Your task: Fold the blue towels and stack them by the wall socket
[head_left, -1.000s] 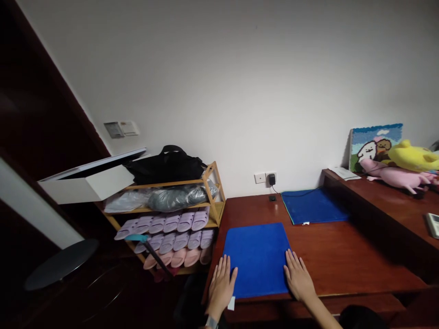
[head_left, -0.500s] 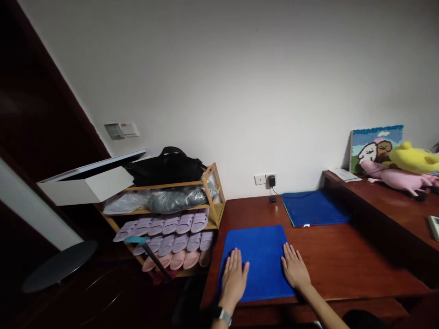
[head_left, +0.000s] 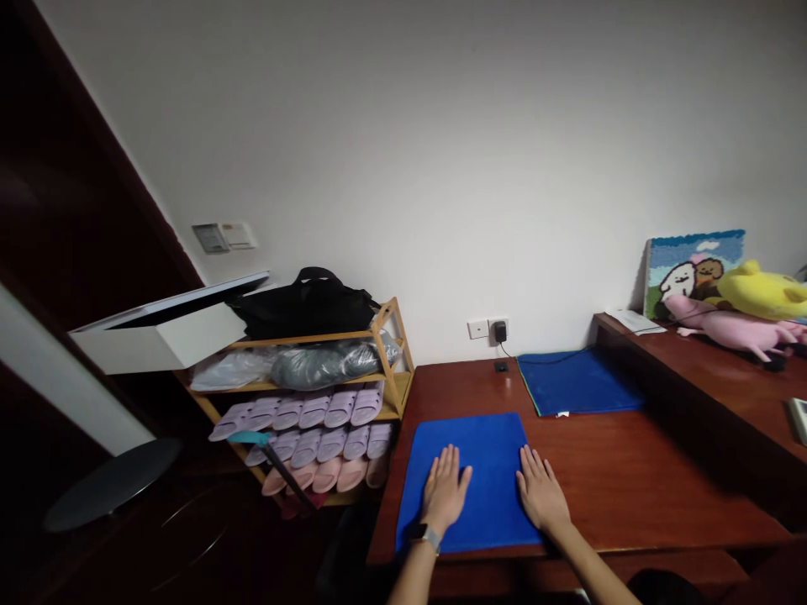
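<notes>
A bright blue cloth (head_left: 488,479) lies flat near the front left of the reddish-brown wooden table (head_left: 630,470). My left hand (head_left: 445,491) rests palm down on its left half, fingers stretched out and thumb apart, with a watch on the wrist. At the cloth's right edge lies my right hand (head_left: 542,491), also palm down with extended fingers, partly on the cloth and partly over the wood. Neither hand grips anything. A second, darker blue cloth (head_left: 577,385) with a green edge lies farther back against the wall.
A wooden rack (head_left: 396,378) with slippers, plastic-wrapped items and a black bag (head_left: 306,309) stands left of the table. A plug (head_left: 500,332) sits in the wall socket. On a raised surface at right are plush toys (head_left: 731,323) and a picture (head_left: 693,260).
My left hand has slid rightward and slightly away from me over the cloth, and more of the cloth's left edge shows. My right hand has stayed almost in place.
</notes>
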### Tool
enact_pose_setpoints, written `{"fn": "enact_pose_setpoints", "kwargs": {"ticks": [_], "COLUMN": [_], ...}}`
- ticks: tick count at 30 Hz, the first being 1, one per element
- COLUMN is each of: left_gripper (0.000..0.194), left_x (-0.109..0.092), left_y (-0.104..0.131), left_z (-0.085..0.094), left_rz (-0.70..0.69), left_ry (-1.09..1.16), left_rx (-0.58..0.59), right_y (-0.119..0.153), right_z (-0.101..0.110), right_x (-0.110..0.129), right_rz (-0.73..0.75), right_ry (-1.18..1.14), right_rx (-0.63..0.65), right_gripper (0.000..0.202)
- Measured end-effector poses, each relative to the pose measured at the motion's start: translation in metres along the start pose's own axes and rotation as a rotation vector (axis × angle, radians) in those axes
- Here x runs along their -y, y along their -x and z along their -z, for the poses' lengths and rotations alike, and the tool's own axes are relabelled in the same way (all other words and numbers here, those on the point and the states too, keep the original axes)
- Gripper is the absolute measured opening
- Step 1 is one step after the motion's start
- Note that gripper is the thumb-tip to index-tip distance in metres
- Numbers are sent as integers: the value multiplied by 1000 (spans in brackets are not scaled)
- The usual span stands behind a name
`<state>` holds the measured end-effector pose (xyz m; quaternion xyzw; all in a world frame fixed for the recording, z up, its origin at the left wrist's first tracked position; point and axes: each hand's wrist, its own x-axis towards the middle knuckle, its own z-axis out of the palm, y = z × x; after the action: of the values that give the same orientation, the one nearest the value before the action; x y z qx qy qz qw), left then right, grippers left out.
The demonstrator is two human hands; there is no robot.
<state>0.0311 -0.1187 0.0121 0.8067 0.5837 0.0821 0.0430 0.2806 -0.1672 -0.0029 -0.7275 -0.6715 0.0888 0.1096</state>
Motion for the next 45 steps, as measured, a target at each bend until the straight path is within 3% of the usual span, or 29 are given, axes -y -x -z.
{"fn": "enact_pose_setpoints", "kwargs": {"ticks": [3, 5, 10, 16, 18, 20, 26, 29, 32, 37, 39, 42, 45], "left_gripper": [73, 73, 75, 73, 70, 67, 63, 63, 68, 74, 73, 74, 76], "left_x": [52, 70, 72, 73, 63, 37, -79, -93, -59, 40, 71, 93, 93], "left_y": [10, 14, 15, 16, 12, 3, -39, -51, -51, -35, -28, -22, -21], "left_z": [8, 7, -2, 4, 5, 4, -23, -34, -27, -1, 3, -1, -6], "left_rz": [119, 156, 168, 154, 127, 69, -299, -287, -206, 57, 129, 164, 163], "left_ry": [-61, -86, -110, -126, -123, -90, 78, 92, 60, -38, -78, -100, -84], "left_rx": [-34, -54, -86, -96, -154, -194, -64, 4, 28, -11, -38, -77, -109], "right_y": [1, -1, -26, -60, -62, -62, -64, -65, -63, -60, -60, -64, -78], "right_z": [-3, -5, 0, 7, 3, -1, -10, -9, -4, 3, 2, 1, 5], "right_x": [0, 0, 2, 1, -1, -3, -10, -11, -7, -1, 0, 0, 3], "right_rz": [-8, -16, -13, -6, 0, -1, 46, 65, 27, 0, -6, -20, -47], "right_ry": [9, 20, 15, -6, -6, -7, -12, -9, -17, 11, 23, 39, 39], "right_rx": [3, 10, -22, 28, 26, 14, -7, -7, 3, 20, 26, 26, 14], "right_gripper": [68, 68, 67, 67, 67, 67, 66, 65, 67, 68, 68, 68, 67]}}
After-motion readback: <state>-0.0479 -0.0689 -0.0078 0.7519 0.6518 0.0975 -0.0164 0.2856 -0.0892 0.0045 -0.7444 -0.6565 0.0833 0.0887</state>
